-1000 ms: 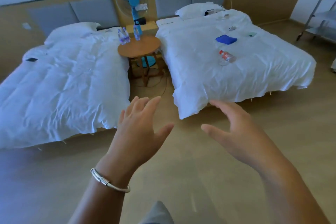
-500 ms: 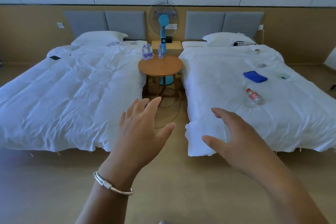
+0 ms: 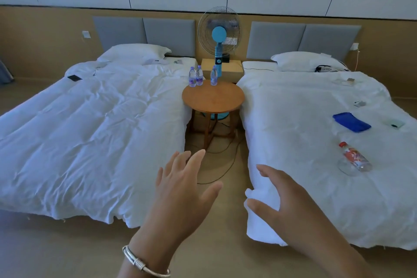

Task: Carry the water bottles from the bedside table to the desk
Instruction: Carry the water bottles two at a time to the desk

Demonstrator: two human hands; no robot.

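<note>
I've closed in since a second ago: the round bedside table (image 3: 213,97) now sits dead ahead, bigger in view, so the approach is nearly lined up. Three water bottles (image 3: 199,75) stand upright at its far edge, untouched, two side by side, one a little apart. My left hand (image 3: 180,194) and right hand (image 3: 291,203) are both out front, fingers spread, holding nothing. Two white beds (image 3: 90,124) flank the narrow gap, cables trail on the floor under the table, and a blue fan (image 3: 218,36) stands behind. No desk in sight.
</note>
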